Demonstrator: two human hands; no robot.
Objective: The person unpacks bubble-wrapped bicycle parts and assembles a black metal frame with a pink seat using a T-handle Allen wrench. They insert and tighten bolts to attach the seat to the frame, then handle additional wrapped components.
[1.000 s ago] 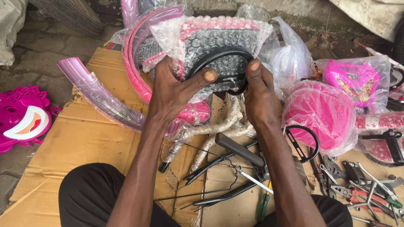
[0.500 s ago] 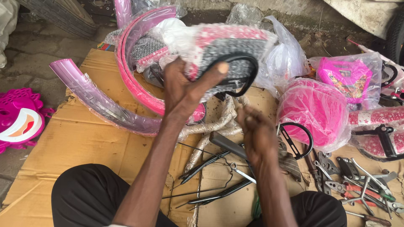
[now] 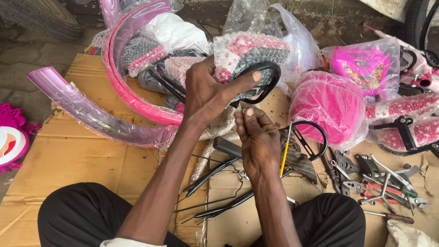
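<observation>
I see flattened cardboard (image 3: 82, 155) as the work surface, with a curved purple mudguard (image 3: 91, 116) in clear film lying on its left part and a pink mudguard (image 3: 123, 87) arcing behind it. Right of centre sits a pink bagged part (image 3: 327, 105); loose spanners and pliers (image 3: 379, 178) lie at lower right. The black loop bracket (image 3: 270, 82) is thin, glossy, oval, and lies against a bubble-wrapped bundle (image 3: 256, 52) above centre. Its long axis runs left-right, slightly tilted. My left hand (image 3: 208, 93) grips it, thumb along its lower rim. My right hand (image 3: 258, 137) is pinched shut just below; I can't tell on what.
</observation>
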